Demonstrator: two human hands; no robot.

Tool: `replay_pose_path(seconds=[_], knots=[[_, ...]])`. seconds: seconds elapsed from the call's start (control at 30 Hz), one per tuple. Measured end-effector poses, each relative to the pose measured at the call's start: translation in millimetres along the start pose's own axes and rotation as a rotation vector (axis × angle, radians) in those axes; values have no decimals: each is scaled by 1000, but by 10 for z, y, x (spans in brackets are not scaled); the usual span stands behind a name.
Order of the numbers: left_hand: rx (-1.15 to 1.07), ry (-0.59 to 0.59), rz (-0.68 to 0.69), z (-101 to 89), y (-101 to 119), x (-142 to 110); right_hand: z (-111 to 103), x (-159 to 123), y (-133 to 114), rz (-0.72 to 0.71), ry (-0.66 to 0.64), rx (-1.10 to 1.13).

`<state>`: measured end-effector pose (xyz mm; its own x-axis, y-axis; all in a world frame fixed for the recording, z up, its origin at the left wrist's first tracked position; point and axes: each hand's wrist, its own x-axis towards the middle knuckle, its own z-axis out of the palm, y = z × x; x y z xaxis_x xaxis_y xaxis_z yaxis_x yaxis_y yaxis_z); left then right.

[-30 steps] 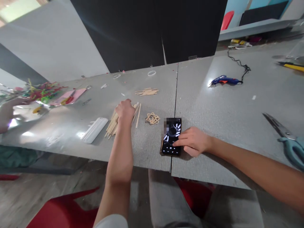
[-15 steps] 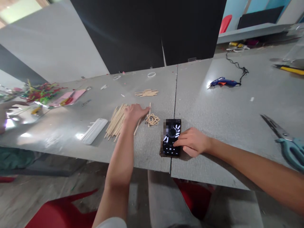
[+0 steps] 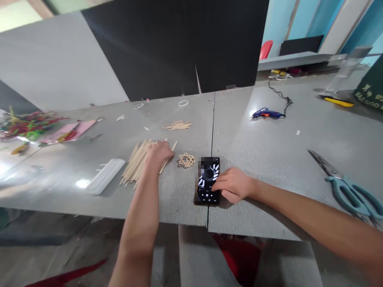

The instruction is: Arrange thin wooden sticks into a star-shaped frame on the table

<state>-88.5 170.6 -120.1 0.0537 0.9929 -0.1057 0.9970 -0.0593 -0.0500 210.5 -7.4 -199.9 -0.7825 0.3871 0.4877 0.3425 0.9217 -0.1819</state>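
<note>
The left hand (image 3: 160, 154) is partly covering wooden sticks (image 3: 137, 164), lying at nine o'clock from the stick star (image 3: 187, 160), presumably for easy picking; its grip is indiscernible. The right hand (image 3: 235, 184), grip unclosed, is touching the smartphone (image 3: 207, 176), apparently controlling playback.

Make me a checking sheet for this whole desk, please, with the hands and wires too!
Surface: grey table, front-to-back seam
Job's things: stick bundle, smaller stick pile, wooden star shape, lit phone
Clutter: scissors, yellow-and-black tool, white object, blurry colourful heap
Hands: left hand at a loose stick, grip unclear; right hand touching the phone
Cables: black cord on the blue glue gun
Surroundings: black panel behind, red chair beyond
</note>
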Motion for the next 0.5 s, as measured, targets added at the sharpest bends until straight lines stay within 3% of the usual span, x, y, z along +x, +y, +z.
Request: replay_pose_path(seconds=[0.1,0.23,0.33,0.5], knots=[[95,-24,-32,-100,-7,-69,-4,-10,0,11,-11,-3],[-17,182,-153,-277,-217,-115,-14,-12,-7,23,40,15],[-110,260,-276,-322,-457,-79,-28,-8,-14,13,79,31],[-137,133,-297,-196,-537,11,-51,2,-13,10,109,47]])
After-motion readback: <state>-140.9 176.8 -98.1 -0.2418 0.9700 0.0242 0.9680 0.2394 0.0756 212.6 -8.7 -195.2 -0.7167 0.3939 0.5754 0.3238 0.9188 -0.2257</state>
